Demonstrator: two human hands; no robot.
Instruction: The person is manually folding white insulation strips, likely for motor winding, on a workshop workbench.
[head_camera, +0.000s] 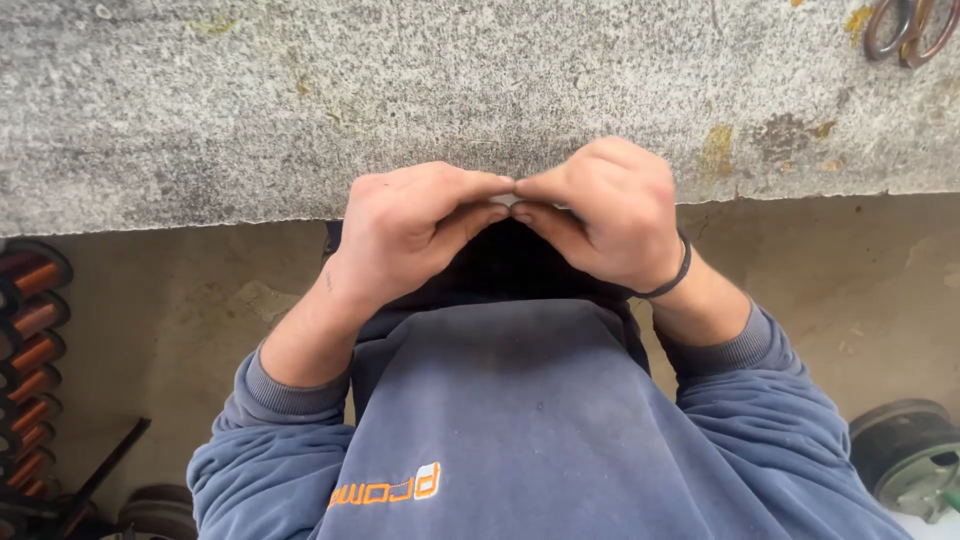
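Blue sweatshirt (540, 420); black wristband (676, 278)

Your left hand (410, 225) and right hand (605, 210) curled, fingertips pinched together, meeting at bench (300, 110) edge; forearms angled inward.

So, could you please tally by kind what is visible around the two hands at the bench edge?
Hands: 2, left hand and right hand, fingertips meeting; anything pinched there is too small to tell
Black wristband: 1
Scissors: 1
Copper wire spools: about 6 showing, partly cut off
Metal wheel: 1
Stone bench: 1
Total: about 12
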